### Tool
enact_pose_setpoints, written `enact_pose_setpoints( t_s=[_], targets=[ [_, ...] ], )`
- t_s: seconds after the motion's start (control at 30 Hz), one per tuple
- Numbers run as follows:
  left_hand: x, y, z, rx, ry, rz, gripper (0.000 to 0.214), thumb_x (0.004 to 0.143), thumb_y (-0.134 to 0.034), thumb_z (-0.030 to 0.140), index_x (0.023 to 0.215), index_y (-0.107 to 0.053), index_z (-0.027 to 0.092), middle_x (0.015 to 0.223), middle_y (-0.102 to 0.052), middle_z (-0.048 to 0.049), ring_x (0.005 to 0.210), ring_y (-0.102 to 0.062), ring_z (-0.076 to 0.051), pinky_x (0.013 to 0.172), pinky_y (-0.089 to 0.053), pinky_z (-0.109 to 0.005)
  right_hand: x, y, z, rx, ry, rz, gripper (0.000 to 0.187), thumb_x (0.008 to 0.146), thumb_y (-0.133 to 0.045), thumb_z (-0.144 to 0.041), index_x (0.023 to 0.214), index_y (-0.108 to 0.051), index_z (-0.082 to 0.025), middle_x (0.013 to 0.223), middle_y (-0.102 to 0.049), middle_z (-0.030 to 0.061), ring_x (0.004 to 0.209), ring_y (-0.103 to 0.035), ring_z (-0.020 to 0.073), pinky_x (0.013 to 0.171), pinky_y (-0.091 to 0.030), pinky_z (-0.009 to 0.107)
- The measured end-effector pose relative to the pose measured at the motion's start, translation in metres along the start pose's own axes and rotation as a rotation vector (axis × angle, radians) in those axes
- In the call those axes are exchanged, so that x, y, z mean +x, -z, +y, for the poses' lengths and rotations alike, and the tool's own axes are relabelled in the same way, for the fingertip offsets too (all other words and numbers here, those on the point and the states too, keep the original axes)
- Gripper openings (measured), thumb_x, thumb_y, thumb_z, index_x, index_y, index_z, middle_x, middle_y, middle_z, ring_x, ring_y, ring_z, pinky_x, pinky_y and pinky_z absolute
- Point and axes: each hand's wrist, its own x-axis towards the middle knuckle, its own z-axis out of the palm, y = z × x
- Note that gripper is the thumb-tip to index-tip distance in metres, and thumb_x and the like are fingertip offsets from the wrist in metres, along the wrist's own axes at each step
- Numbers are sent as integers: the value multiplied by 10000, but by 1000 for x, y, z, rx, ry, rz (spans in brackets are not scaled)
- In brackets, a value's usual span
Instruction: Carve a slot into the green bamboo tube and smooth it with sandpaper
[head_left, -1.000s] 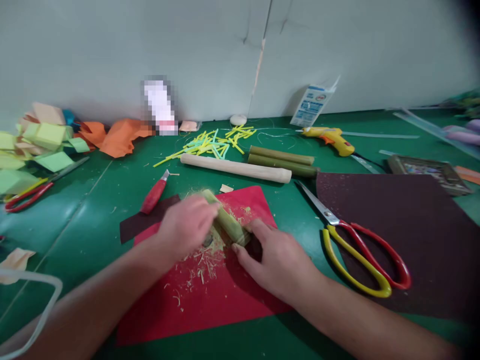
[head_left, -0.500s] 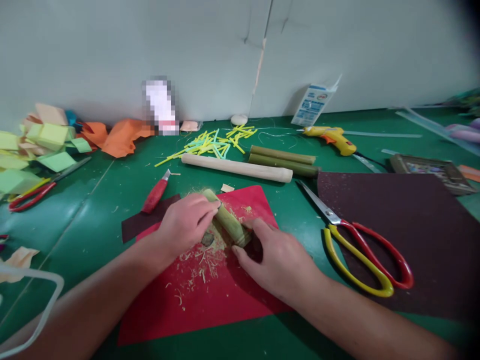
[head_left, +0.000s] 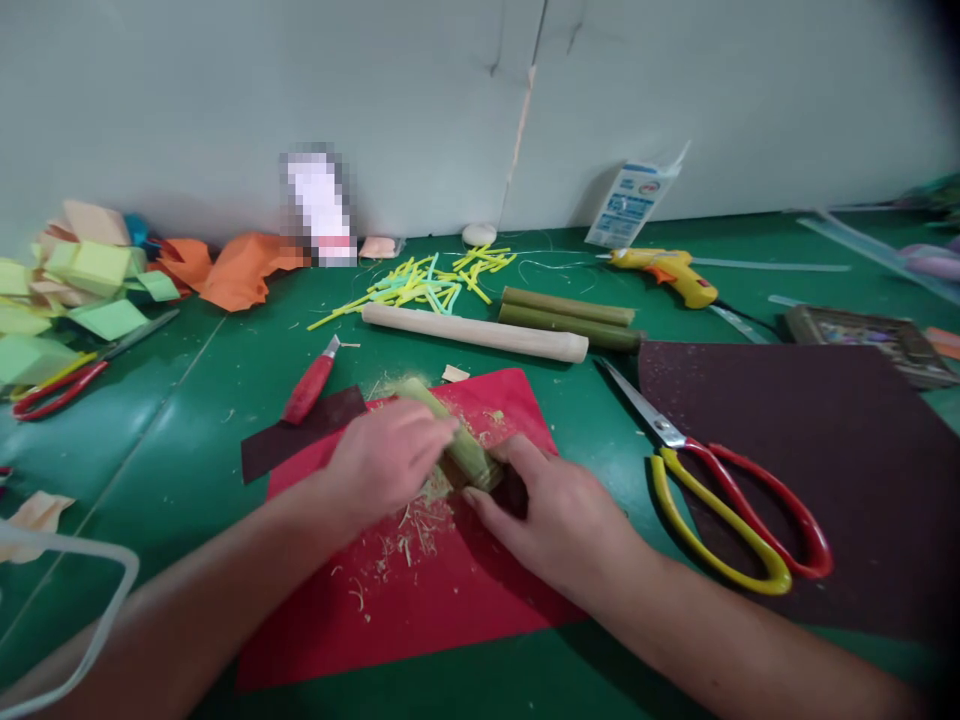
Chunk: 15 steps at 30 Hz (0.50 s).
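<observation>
Gripping the green tube [head_left: 471, 455] by its near end above the red sheet [head_left: 450, 620], our right hand [head_left: 562, 520] steadies it; our left hand [head_left: 394, 455] curls at its middle, too blurred to tell what it grasps. Shavings [head_left: 420, 530] suggest scraping is partly done, green surface left. We count one pale rod [head_left: 480, 333], two other tubes [head_left: 570, 328], two scissors [head_left: 661, 426], one red-handled knife [head_left: 309, 388].

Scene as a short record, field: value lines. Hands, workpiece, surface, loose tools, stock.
Left hand: at the green bamboo piece; blurred, grip unclear
Right hand: holding that piece's near end
Workpiece: slanted, far end tipped leftward
Surface: red sheet, strewn with shavings
Loose tools: red-handled knife, large scissors, yellow glue gun
Stock beyond sheet: pale rod, two olive bamboo lengths
</observation>
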Motion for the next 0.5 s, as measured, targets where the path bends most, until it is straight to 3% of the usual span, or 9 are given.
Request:
enact_pose_setpoints(
  t_s=[0.07, 0.2, 0.33, 0.47, 0.5],
  targets=[
    [-2, 0, 1, 14, 25, 27, 266, 945, -376, 223, 991, -628, 153, 756, -614, -41, 729, -558, -158, 663, -450, -279, 0, 0, -1, -6, -4, 1, 193, 790, -535, -385, 832, -461, -212, 624, -596, -2, 546, -558, 169, 486, -263, 254],
    [-4, 1, -1, 32, -111, -58, 300, 948, -346, 203, 1017, -630, 140, 733, -616, -47, 676, -554, -159, 604, -445, -272, 0, 1, -1, -4, 9, 0, 165, 800, -525, -357, 814, -453, -209, 646, -603, 8, 565, -565, 170, 492, -259, 257],
    [-2, 3, -11, 128, 44, 86, 291, 949, -374, 234, 966, -647, 132, 770, -631, -65, 756, -579, -173, 679, -469, -291, 1, 1, -1, -20, -35, -20, 200, 814, -521, -396, 849, -464, -207, 643, -602, 6, 569, -564, 179, 499, -252, 262],
    [-2, 3, -10, 79, -99, -48, 314, 957, -340, 242, 1054, -625, 154, 724, -611, -42, 676, -555, -156, 609, -447, -266, 1, 2, -2, -5, -30, -46, 178, 824, -503, -380, 834, -457, -208, 650, -600, 10, 583, -567, 181, 497, -251, 263],
    [-2, 3, -10, 81, -59, -31, 301, 954, -356, 245, 1030, -633, 155, 745, -620, -46, 703, -566, -158, 631, -454, -269, 1, 2, -3, -2, -33, -48, 182, 828, -499, -385, 840, -459, -208, 659, -604, 12, 586, -569, 183, 501, -257, 263]
  ],
)
